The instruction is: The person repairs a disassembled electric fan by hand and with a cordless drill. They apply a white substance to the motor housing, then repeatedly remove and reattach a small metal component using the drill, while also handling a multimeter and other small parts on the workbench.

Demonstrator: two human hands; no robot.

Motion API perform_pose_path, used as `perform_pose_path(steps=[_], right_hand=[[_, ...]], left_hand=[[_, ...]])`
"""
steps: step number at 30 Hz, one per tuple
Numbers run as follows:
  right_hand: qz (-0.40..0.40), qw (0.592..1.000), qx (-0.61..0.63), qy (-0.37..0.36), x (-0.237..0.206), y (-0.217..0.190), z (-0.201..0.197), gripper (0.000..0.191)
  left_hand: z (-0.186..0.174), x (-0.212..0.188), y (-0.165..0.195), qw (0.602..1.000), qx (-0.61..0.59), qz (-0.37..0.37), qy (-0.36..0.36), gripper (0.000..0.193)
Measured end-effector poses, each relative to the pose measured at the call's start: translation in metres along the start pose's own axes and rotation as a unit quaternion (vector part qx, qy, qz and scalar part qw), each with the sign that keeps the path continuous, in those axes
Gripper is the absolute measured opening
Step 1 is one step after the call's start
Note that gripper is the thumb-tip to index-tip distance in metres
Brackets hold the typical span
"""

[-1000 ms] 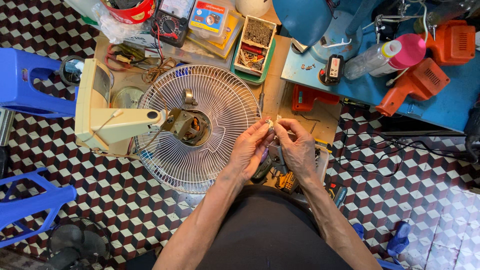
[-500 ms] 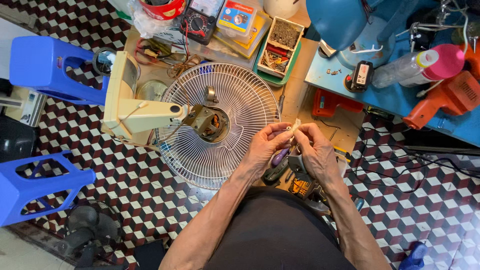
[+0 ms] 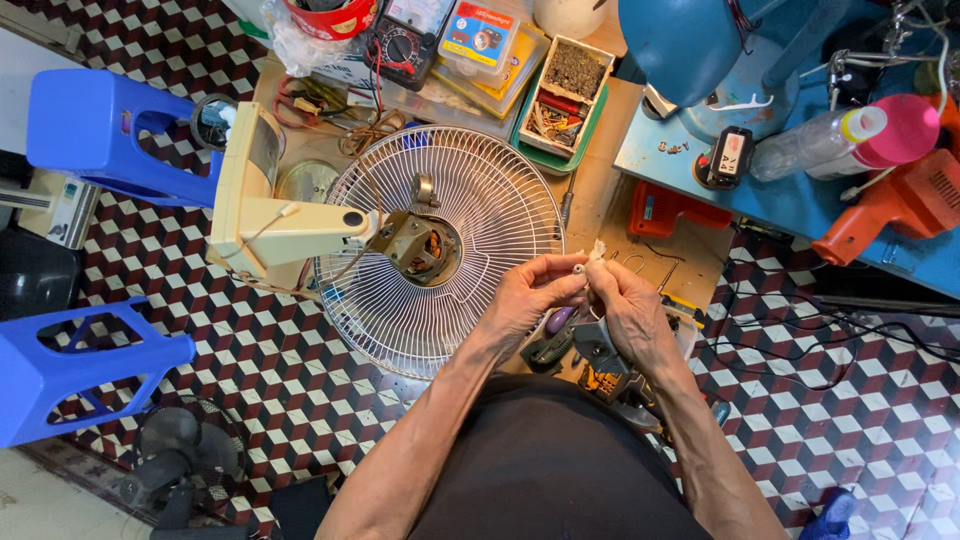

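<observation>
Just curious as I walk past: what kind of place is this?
Probably a small appliance repair workshop: an opened fan with its motor bare, a multimeter, and a tray of small parts on a cluttered bench.

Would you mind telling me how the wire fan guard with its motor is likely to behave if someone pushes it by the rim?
The wire fan guard looks light and springy, so its thin wires would probably flex. The motor at the hub and the cream stand seem heavier, so it would likely pivot rather than slide. Lying flat, it seems unlikely to roll.
</observation>
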State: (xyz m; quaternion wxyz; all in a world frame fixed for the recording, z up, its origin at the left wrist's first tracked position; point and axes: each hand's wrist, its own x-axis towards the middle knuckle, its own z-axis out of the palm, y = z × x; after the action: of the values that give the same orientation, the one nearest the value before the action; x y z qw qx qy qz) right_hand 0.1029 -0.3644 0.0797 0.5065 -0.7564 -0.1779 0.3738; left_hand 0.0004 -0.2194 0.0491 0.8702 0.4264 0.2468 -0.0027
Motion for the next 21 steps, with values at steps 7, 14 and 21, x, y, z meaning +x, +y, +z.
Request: perform_pose_path(steps=[7,14,21], right_hand=[[0.023,0.998,0.062,0.013,-0.006,0.004,-0.005,0.055],[0.053,0.999,0.012,0.0,-0.013,-0.015,-0.013,0.035],[0.04,0.999,0.015,-0.015,-0.009,-0.005,-0.012,0.048]], left_hand=[[0.008,-0.003,-0.002,1.0,-0.007,-0.01,-0.008,0.044],[0.014,-0.004,0.004,1.0,0.023,-0.008,0.015,0.046],[0.018,-0.007,0.004,0.999,0.046,-0.012,0.013,0.044]])
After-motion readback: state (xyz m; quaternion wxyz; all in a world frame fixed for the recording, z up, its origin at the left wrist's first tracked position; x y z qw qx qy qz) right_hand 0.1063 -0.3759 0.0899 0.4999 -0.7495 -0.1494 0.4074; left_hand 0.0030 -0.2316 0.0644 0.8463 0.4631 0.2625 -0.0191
